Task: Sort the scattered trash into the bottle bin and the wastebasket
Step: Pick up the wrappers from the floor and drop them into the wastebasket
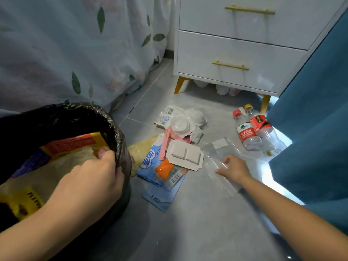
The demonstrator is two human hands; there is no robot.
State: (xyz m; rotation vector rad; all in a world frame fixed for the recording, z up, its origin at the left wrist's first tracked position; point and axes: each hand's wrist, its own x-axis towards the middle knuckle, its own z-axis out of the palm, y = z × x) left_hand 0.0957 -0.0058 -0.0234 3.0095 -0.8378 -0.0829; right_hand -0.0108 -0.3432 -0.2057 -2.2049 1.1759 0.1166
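Left hand (90, 178) has its fingers curled on a yellow snack bag (56, 157), pushing it down into the black-lined wastebasket (120, 136); right hand (234, 167) lies flat, fingers apart, on a clear plastic sleeve (216, 157) on the floor (197, 223). Best to pinch the sleeve's edge, since it's slick and flat, then carry it left into the wastebasket. Two bottles (254, 132) lie beyond by the nightstand (235, 53); no bottle bin in view.

Dim, bluish interior — daylight glare on the floor (275, 178) beneath the curtain (318, 110); wide-angle bowing, soft edges.
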